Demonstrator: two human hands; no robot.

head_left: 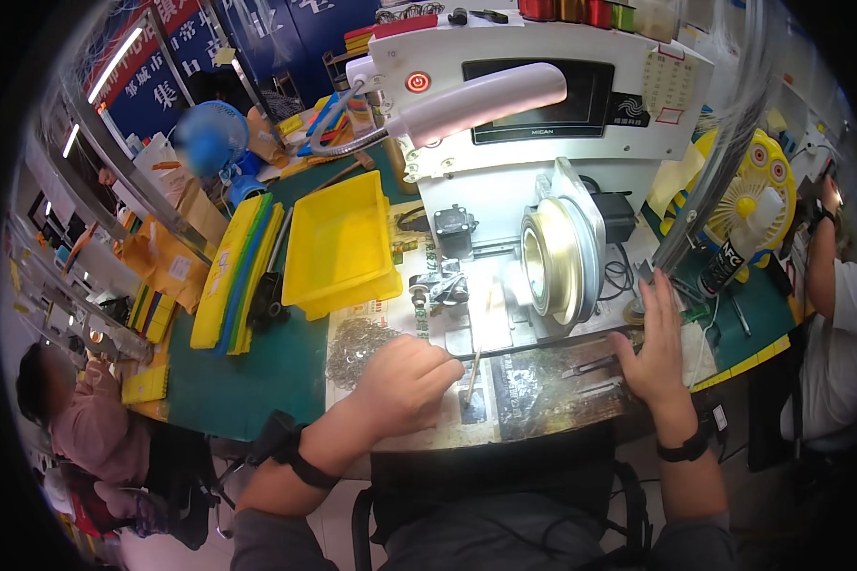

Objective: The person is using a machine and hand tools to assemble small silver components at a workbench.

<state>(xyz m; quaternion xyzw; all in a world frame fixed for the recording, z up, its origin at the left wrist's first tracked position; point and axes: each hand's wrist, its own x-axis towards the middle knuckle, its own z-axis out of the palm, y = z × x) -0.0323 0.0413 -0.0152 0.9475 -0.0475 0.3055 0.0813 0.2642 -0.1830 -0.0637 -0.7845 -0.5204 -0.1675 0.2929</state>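
My left hand is closed, its fingers curled at the front edge of a white bench machine. Whatever those fingers hold, if anything, is hidden. Just right of them, a thin stick slants over the paper-covered table top. My right hand is open with fingers spread, at the right of the machine's base. Between and beyond my hands, a large pale-yellow and grey wheel-shaped spool is mounted on the machine. A small metal fixture with rollers sits to the left of the spool.
A white lamp hangs over the work spot. At left are a yellow bin, upright coloured folders and a blue fan. To the right stand a black can and a yellow fan. Other people sit on both sides.
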